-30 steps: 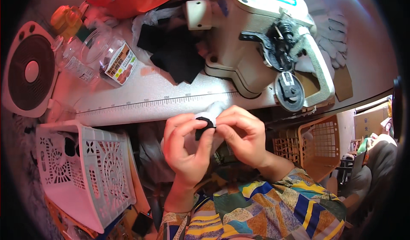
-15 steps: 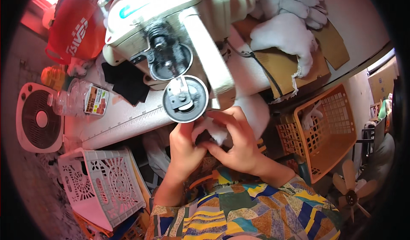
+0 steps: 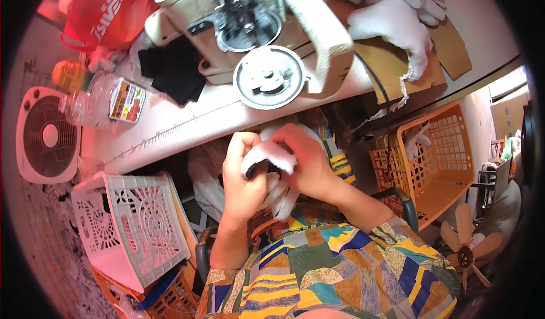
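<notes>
My left hand (image 3: 243, 178) and my right hand (image 3: 307, 164) are closed on a white fluffy glove (image 3: 273, 155), in front of the table edge. Its rim, with a dark strip along the left part, shows between the hands; pale finger-like parts hang below. Just beyond the hands stands a cream industrial sewing machine (image 3: 335, 38) with a toothed round metal disc (image 3: 269, 77). The glove is apart from the disc. My fingertips are partly hidden behind the cloth.
White gloves (image 3: 392, 26) lie on cardboard (image 3: 420, 72) at the right. Black cloth (image 3: 170, 72), a clear plastic jar (image 3: 102, 100) and a red bag (image 3: 108, 12) are at the left. Near the table stand a fan (image 3: 50, 134), a white crate (image 3: 150, 222) and an orange basket (image 3: 440, 165).
Both hands have drawn the glove back from the disc, toward my body. Its rim now faces up between them. The view has shifted, so the machine sits higher in the picture.
</notes>
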`<state>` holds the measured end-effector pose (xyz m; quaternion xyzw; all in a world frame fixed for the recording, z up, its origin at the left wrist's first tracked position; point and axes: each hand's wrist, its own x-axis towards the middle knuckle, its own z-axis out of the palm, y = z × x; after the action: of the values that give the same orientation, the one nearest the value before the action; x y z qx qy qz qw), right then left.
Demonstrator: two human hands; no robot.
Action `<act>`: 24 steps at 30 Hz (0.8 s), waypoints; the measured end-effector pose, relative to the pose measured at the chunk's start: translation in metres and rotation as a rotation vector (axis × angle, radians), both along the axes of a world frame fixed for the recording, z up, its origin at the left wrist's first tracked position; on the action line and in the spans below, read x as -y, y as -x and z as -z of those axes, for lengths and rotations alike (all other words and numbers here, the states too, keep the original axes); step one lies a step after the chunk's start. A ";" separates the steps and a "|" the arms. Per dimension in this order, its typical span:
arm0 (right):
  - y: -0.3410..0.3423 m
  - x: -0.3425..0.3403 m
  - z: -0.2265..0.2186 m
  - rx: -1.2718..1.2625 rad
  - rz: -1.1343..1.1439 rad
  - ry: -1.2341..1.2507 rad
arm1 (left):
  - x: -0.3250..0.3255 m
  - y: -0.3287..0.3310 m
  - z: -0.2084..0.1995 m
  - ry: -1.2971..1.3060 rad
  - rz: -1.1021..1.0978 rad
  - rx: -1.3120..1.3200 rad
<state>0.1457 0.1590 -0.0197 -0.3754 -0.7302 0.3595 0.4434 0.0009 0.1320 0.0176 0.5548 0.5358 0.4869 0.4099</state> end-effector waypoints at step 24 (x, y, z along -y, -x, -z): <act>-0.030 -0.015 -0.002 -0.318 -0.068 0.583 | -0.008 0.039 0.022 -0.234 0.092 -0.560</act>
<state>0.1754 0.1736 -0.0181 -0.4010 -0.5302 0.6222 0.4135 -0.0385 0.1399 -0.0048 0.7346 0.5426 0.3544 0.2009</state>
